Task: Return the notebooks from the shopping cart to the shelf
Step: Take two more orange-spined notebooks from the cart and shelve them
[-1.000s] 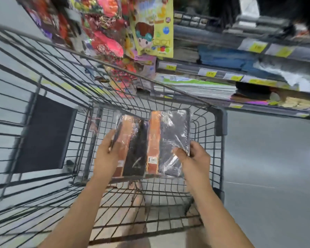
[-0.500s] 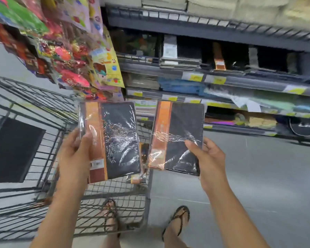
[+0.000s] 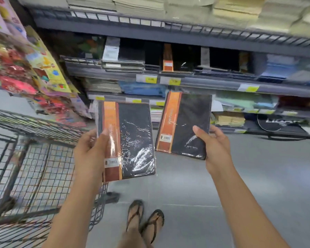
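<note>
1. Your left hand [image 3: 92,151] grips a shrink-wrapped notebook [image 3: 128,140] by its left edge, thumb across the orange band on the cover, fingers behind it.
2. Your right hand [image 3: 216,145] grips a second notebook [image 3: 184,124] at its lower right corner, thumb lying on the black cover, fingers behind.
3. Both notebooks are held upright, covers toward you, side by side and just apart; the right one is tilted slightly clockwise and sits farther and higher than the left one.
4. Each has a black cover with an orange strip down its left side and a small white label low on that strip.
5. The wire shopping cart [image 3: 34,158] stands to your near left, below your left forearm.
6. Your sandalled feet [image 3: 143,219] rest on the grey floor between your arms.
7. The shelf [image 3: 213,83] runs across the far side, with yellow price tags along its edge; a matching black-and-orange notebook [image 3: 168,59] stands on it, above the one in your right hand.
8. Colourful packets [image 3: 25,72] hang at far left.
</note>
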### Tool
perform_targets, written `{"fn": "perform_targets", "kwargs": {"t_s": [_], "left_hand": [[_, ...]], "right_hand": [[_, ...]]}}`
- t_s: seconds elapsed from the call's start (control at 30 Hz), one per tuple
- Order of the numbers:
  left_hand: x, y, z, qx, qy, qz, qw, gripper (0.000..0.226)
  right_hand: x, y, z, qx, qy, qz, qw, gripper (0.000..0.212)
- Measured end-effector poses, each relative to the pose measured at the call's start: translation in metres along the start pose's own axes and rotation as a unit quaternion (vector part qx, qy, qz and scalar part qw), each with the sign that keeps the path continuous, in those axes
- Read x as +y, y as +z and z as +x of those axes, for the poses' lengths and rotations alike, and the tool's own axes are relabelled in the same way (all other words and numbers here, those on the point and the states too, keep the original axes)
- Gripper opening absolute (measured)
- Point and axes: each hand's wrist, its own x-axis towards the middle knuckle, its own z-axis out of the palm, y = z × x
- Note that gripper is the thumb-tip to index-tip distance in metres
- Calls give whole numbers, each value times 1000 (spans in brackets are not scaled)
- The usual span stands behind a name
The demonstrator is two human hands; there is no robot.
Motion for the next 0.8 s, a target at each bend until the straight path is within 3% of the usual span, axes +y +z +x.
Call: {"fn": "perform_targets", "kwargs": {"t_s": [0.1,0.23,0.47,0.6,0.8], "left_hand": [[-7,21,16,7,-14,-7,1000,13],[-16,48,46,7,-44,-14,999,15],[-22,89,104,3,-69,0,998,14],[-27,111,125,2,-96,-30,995,10],[-41,130,141,0,-126,-109,986,23]], "right_hand": [[-10,7,33,7,-3,-1,1000,44],[-24,23,88,-7,-26,-5,1000,33],[-43,55,174,-25,-33,-25,999,44],[-48,64,207,-31,-46,-8,998,49],[-58,65,243,-66,-22,-3,998,55]]}}
